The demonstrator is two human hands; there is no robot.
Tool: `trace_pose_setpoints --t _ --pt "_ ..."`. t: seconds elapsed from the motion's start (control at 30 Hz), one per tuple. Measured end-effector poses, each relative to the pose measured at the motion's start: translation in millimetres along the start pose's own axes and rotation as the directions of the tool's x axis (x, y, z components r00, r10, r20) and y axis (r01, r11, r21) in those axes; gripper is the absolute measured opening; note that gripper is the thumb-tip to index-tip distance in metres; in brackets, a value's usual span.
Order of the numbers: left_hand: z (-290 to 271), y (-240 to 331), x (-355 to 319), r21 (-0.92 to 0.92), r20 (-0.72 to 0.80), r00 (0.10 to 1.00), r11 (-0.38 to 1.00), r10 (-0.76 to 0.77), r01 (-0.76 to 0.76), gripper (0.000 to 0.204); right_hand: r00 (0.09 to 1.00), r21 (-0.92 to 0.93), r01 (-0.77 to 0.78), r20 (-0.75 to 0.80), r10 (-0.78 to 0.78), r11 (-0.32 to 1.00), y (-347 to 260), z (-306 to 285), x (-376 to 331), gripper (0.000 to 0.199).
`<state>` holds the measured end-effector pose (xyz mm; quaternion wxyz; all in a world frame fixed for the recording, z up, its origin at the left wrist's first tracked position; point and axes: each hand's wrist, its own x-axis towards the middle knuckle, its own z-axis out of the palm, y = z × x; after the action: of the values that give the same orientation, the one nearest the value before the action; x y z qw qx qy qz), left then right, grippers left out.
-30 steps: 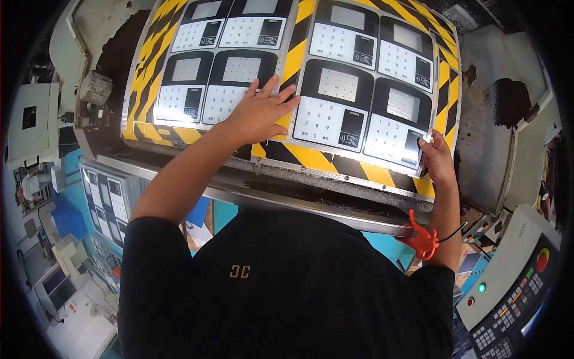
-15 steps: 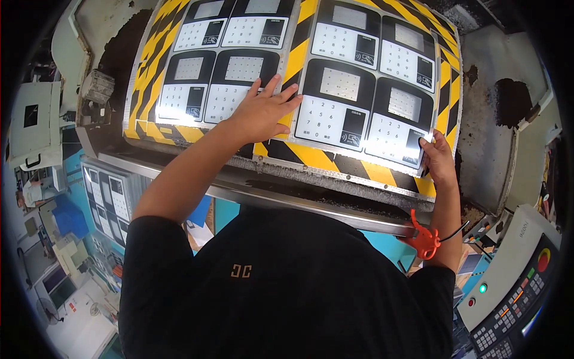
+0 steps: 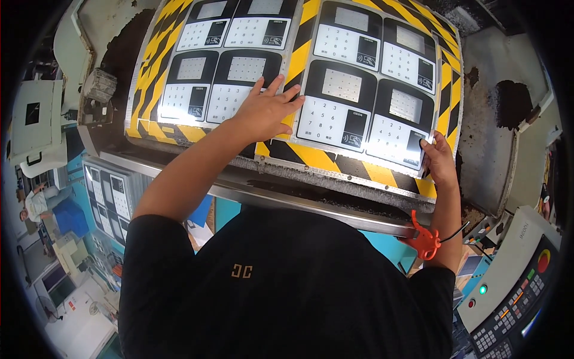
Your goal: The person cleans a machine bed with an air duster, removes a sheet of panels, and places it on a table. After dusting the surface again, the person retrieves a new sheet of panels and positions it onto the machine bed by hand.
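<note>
Two sheets of black-and-white keypad panels lie side by side on a bed covered in yellow-and-black striped tape (image 3: 311, 157). My left hand (image 3: 267, 113) rests palm down across the gap between them, fingers spread. Its palm covers part of the left keypad sheet (image 3: 191, 67), and its fingertips reach the near left edge of the right keypad sheet (image 3: 326, 122). At the right sheet's near right corner, my right hand (image 3: 441, 160) pinches the edge. The thumb is on top; the other fingers are curled at the side and partly hidden.
A metal rail (image 3: 311, 210) runs between the bed and my body. An orange plastic piece (image 3: 426, 239) sits by my right forearm. At lower right stands a control panel (image 3: 514, 293) with buttons. More keypad sheets (image 3: 107, 200) are stacked at left; a person (image 3: 37, 203) is beyond.
Both hands keep practically the same places on the sheets. The view has shifted slightly, and the person at the far left has changed position.
</note>
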<state>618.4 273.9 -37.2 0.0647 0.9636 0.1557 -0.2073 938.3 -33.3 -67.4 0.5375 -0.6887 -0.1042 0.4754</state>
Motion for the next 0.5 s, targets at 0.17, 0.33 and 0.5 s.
trace_pose_setpoints --t 0.17,0.33,0.5 --pt "-5 4 -2 -0.025 -0.018 1.0 1.0 0.017 -0.017 0.08 1.0 0.021 0.012 -0.012 -0.012 1.0 3 -2 1 0.03" --pt "-1 10 -2 -0.04 -0.066 0.998 0.999 0.013 -0.015 0.087 1.0 0.036 0.015 0.007 -0.015 0.999 4 -4 3 0.03" --pt "-3 14 0 -0.001 -0.069 0.998 1.0 0.001 -0.001 0.089 1.0 0.024 0.007 0.006 -0.007 1.0 5 -6 3 0.029"
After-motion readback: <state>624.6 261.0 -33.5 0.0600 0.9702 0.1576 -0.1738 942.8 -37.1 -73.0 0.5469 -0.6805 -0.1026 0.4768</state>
